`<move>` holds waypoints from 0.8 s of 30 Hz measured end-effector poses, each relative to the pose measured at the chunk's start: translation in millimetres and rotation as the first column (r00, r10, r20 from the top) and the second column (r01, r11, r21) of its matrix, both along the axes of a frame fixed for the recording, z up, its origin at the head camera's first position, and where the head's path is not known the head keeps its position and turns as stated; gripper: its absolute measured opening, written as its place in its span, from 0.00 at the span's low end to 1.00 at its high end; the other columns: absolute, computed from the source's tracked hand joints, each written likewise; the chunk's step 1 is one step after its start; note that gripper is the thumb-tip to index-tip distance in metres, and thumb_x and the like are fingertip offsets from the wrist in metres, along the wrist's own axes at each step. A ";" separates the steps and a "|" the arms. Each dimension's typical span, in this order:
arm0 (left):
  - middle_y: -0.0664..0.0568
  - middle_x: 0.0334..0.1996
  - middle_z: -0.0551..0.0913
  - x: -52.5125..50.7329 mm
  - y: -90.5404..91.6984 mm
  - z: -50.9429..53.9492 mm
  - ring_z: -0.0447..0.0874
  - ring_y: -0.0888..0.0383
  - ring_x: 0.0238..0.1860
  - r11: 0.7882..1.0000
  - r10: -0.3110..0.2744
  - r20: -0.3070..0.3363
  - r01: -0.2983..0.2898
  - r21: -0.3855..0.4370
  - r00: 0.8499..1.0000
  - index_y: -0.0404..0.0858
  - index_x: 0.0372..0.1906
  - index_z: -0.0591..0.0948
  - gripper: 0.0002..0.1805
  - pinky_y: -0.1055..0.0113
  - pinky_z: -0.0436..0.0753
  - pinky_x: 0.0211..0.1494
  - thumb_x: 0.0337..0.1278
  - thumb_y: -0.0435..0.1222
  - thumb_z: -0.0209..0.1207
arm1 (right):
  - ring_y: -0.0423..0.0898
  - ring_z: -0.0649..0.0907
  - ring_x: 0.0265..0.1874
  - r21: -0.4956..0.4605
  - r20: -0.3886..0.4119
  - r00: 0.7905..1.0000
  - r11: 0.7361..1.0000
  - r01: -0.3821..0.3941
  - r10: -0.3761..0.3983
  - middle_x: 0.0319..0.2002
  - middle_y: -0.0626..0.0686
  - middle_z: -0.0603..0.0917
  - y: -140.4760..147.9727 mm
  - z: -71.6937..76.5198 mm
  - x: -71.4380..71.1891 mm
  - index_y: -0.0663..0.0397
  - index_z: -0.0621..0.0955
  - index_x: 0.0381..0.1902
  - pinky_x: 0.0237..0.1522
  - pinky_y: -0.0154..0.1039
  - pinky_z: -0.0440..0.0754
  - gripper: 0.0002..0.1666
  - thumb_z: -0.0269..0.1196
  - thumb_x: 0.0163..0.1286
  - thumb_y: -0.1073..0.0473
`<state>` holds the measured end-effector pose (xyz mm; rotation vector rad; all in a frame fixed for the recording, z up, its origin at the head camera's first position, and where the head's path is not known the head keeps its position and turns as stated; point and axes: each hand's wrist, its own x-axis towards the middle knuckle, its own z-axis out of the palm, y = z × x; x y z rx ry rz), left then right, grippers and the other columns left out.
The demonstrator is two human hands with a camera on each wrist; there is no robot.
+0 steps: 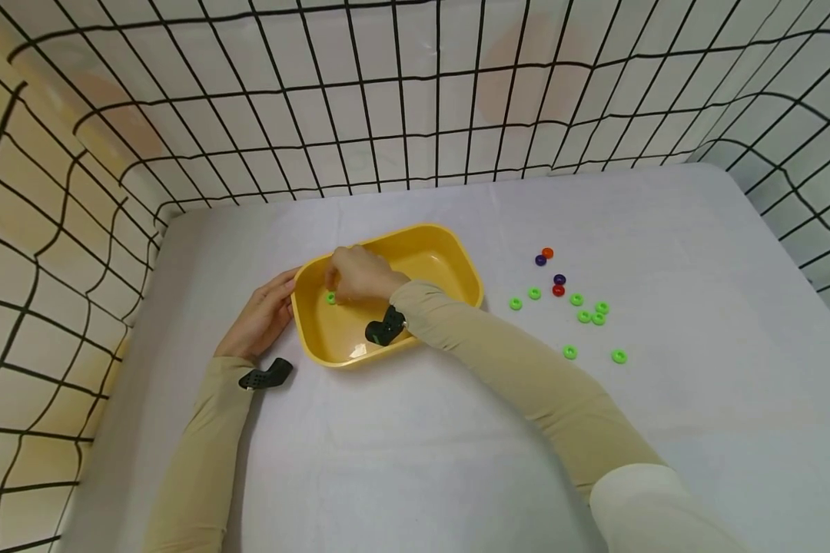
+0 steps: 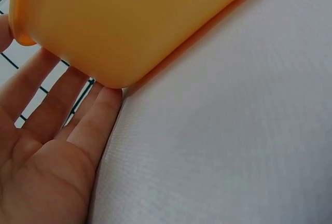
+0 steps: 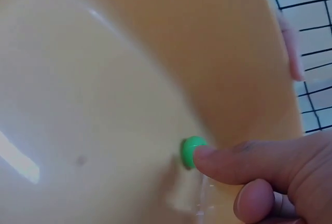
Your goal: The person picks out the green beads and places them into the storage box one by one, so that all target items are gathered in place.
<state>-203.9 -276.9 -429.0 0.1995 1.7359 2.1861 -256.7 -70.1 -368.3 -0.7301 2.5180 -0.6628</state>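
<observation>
A yellow plastic tub [image 1: 425, 229] stands on the white-covered table. My left hand [image 1: 261, 316] touches its left end from outside; in the left wrist view the straight fingers [image 2: 98, 123] reach the tub's wall. Inside the tub, at its left part, is my right hand [image 1: 361, 275], with some fingers curled. A small green ring [image 1: 330, 298] is on the tub floor beside the right fingertips. Seen from the right wrist, the thumb [image 3: 233, 164] overlaps the green ring [image 3: 191, 149]. Whether another finger grips the ring's far side is hidden.
Several green rings [image 1: 584, 316] lie scattered on the table right of the tub, with a red ring [image 1: 559, 291], an orange ring [image 1: 548, 252] and two dark purple rings [image 1: 559, 279] among them. Black wire mesh [image 1: 415, 142] borders the back, left and right sides.
</observation>
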 end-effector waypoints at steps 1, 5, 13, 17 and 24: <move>0.56 0.56 0.77 0.3 -0.4 -0.3 0.76 0.63 0.52 1.000 0.000 -0.001 0.000 0.005 1.000 0.45 0.58 0.76 0.13 0.77 0.79 0.56 0.77 0.40 0.47 | 0.44 0.81 0.38 -0.014 0.007 1.000 1.000 -0.002 0.002 0.49 0.47 0.85 0.5 2.6 0.2 0.47 0.87 0.47 0.38 0.36 0.80 0.16 0.72 0.60 0.58; 0.56 0.56 0.77 0.6 -0.2 -0.1 0.75 0.62 0.53 1.000 0.008 0.018 -0.008 -0.022 1.000 0.42 0.61 0.74 0.16 0.77 0.79 0.57 0.77 0.41 0.48 | 0.46 0.82 0.26 -0.100 0.038 0.999 0.995 -0.009 0.012 0.40 0.49 0.86 13.0 28.3 2.6 0.50 0.85 0.52 0.26 0.30 0.78 0.20 0.71 0.62 0.59; 0.55 0.56 0.77 -0.7 0.8 0.1 0.76 0.63 0.52 0.999 0.015 0.014 -0.015 -0.030 1.000 0.37 0.64 0.71 0.20 0.77 0.79 0.57 0.77 0.42 0.48 | 0.46 0.76 0.16 -0.294 -0.114 0.985 0.951 0.095 -0.133 0.15 0.50 0.76 107.7 90.0 15.0 0.51 0.87 0.46 0.19 0.30 0.67 0.13 0.71 0.62 0.58; 0.54 0.57 0.77 -1.0 -0.7 -0.2 0.76 0.62 0.52 0.999 0.014 0.005 -0.014 -0.031 1.000 0.38 0.63 0.72 0.18 0.77 0.79 0.57 0.77 0.41 0.48 | 0.46 0.72 0.15 -0.319 -0.118 0.939 0.908 0.273 -0.324 0.16 0.52 0.74 172.9 86.5 32.7 0.50 0.87 0.45 0.15 0.32 0.61 0.12 0.71 0.63 0.56; 0.53 0.58 0.75 -1.0 0.2 -0.6 0.75 0.61 0.54 0.999 0.012 0.006 -0.011 -0.034 1.000 0.35 0.64 0.71 0.21 0.76 0.79 0.59 0.76 0.42 0.50 | 0.46 0.71 0.18 -0.266 -0.051 0.832 0.811 0.522 -0.552 0.18 0.53 0.75 267.0 37.5 65.0 0.53 0.86 0.50 0.20 0.37 0.64 0.20 0.69 0.65 0.48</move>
